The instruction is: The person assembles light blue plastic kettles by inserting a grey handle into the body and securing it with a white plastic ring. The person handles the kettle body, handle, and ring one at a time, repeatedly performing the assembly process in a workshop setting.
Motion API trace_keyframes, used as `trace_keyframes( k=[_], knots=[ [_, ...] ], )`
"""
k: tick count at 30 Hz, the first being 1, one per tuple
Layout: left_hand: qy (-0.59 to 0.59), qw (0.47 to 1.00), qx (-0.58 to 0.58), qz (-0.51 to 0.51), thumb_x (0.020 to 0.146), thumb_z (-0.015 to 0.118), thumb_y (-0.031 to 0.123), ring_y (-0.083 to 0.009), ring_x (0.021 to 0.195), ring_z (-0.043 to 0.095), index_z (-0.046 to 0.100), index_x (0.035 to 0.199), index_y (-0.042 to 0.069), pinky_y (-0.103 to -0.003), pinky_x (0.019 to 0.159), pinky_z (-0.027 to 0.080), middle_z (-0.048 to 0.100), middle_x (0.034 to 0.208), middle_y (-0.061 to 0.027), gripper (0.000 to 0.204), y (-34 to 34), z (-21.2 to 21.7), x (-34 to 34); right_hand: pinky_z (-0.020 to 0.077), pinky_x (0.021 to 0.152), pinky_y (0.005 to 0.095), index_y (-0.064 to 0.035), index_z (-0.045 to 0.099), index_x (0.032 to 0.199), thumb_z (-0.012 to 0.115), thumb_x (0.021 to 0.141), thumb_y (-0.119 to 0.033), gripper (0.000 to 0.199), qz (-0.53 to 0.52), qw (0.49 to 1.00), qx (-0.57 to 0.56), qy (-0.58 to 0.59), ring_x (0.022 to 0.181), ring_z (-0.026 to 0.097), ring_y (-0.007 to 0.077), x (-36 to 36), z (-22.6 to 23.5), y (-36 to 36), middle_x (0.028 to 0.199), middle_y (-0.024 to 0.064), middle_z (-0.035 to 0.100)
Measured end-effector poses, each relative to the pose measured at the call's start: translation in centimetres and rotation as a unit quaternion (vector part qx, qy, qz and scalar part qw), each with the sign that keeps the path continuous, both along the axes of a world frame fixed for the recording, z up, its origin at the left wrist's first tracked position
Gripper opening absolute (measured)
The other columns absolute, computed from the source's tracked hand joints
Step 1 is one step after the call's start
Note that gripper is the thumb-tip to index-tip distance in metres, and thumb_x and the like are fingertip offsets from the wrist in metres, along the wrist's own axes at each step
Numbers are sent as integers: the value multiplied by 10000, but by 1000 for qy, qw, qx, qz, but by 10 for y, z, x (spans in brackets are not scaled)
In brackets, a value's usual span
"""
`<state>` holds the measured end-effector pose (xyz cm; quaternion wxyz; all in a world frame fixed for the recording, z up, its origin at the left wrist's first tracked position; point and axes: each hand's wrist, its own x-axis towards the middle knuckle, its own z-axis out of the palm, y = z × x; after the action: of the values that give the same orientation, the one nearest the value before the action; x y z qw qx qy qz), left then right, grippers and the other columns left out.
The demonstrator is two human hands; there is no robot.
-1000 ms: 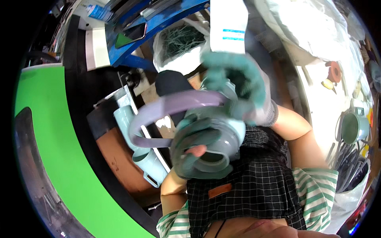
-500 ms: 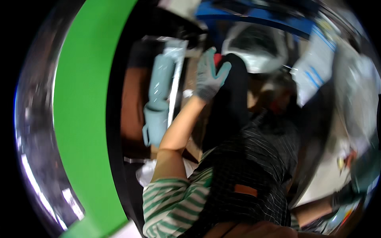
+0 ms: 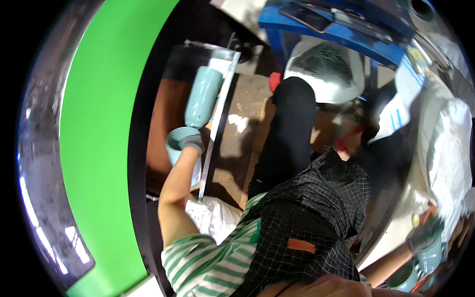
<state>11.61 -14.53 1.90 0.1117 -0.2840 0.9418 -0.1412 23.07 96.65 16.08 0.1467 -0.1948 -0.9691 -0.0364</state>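
Observation:
My left hand (image 3: 191, 142), in a grey glove, reaches over the rim of a pale blue-green mug (image 3: 176, 148) on the left. Its fingers are closed over the rim, with the tips hidden inside. Just beyond that mug lies a similar pale blue-green cylindrical piece (image 3: 204, 94), beside a metal edge. Far at the lower right is my right hand (image 3: 425, 233), also gloved, close above a light blue mug (image 3: 429, 257). Its fingers are too dark to show whether they grip that mug. Another greenish mug (image 3: 403, 277) sits below it.
A green strip (image 3: 99, 123) curves along the left. A blue stool (image 3: 336, 29) with a phone (image 3: 306, 17) on it stands ahead, near a white bag (image 3: 321, 91) holding dark scraps. White plastic sacks (image 3: 448, 153) line the right, and another white bag (image 3: 213, 218) lies by my left elbow.
My left hand has moved from beside my knee down and left onto the mug, closing over its rim. The mug's handle now shows on its right side. The view has steadied.

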Motion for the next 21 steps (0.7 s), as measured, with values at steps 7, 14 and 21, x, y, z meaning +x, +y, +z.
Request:
trace_keyframes(
  k=[7, 14, 21],
  knots=[
    [304, 837, 100, -445, 833, 816, 129, -343, 850, 718, 734, 1120, 8, -448, 794, 551, 740, 926, -154, 322, 270, 321, -49, 553, 960, 398, 60, 544, 1443, 583, 1073, -413, 601, 192, 507, -832, 120, 1069, 694, 252, -177, 53, -354, 1279, 181, 688],
    [147, 616, 751, -186, 863, 872, 226, -239, 1068, 699, 677, 1260, 20, -400, 895, 589, 720, 1174, -135, 487, 368, 229, -24, 390, 1213, 483, -11, 402, 1582, 468, 1084, -517, 714, 169, 635, -668, 349, 1437, 486, 313, -161, 67, -348, 1587, 191, 471],
    [385, 793, 293, -369, 854, 800, 112, -425, 1420, 468, 340, 1571, -31, -508, 1164, 417, 402, 1558, -287, 864, 421, 198, -81, 410, 1200, 429, -89, 347, 1621, 600, 1067, -384, 677, 56, 473, -818, 323, 1432, 480, 265, -132, 105, -378, 1562, 114, 498]
  ],
)
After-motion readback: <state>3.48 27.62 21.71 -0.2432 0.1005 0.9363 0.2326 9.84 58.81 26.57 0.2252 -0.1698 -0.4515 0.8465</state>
